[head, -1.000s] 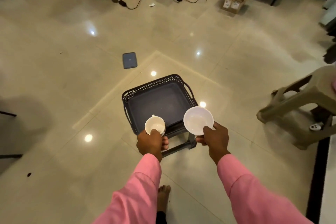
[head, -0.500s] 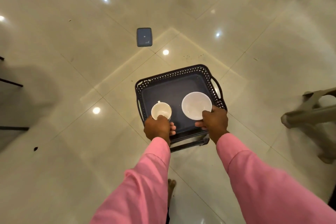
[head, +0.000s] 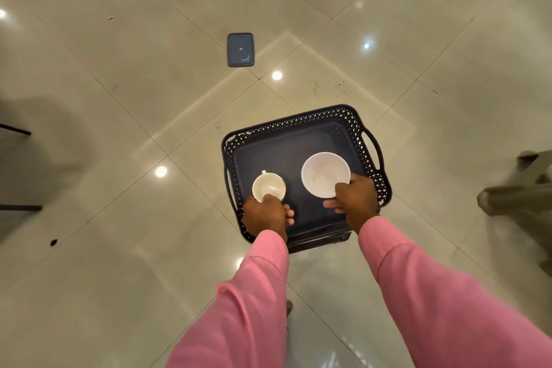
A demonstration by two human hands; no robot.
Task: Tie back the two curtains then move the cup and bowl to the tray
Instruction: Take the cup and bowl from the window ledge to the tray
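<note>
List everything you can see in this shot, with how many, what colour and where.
tray: one, dark blue-black, on a stand, centre of view.
stand: one, black, under the tray.
cup: one, white, over the tray's near-left part.
bowl: one, white, over the tray's right part.
flat panel: one, dark grey, on the floor beyond the tray.
stool: one, beige, right edge, blurred.
sleeves: two, pink, bottom of view.
left grip: one, holds the cup's near side.
right grip: one, holds the bowl's near rim.
</note>
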